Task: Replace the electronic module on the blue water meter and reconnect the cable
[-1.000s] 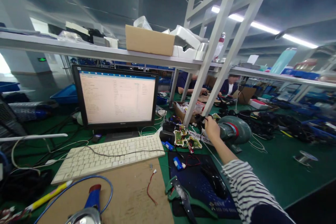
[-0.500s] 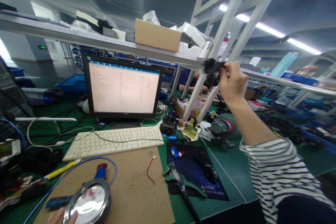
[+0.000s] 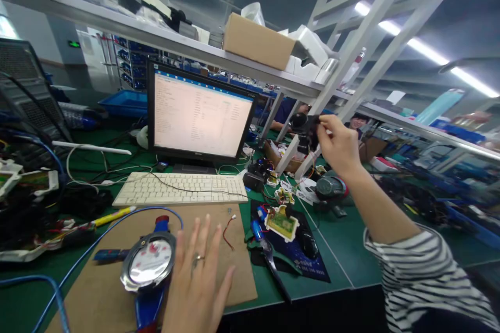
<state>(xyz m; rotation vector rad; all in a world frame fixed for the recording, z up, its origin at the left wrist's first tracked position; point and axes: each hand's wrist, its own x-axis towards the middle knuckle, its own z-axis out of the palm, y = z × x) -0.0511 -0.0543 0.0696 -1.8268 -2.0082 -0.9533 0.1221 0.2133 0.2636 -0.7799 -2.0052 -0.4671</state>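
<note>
small black part (image 3: 303, 124) pinched in raised right hand (image 3: 339, 144), up and right of open, empty left hand (image 3: 197, 281) spread flat over brown board (image 3: 117, 296) beside round metal-faced device (image 3: 148, 268) on worktop (image 3: 344, 265).

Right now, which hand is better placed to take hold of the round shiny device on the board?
Left. The left hand hovers open beside the round device; the right hand is raised, gripping a black part.

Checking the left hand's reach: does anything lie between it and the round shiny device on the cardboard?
Nothing visible. The left hand hovers open right beside the round shiny device, with only bare cardboard sheet between them.
</note>
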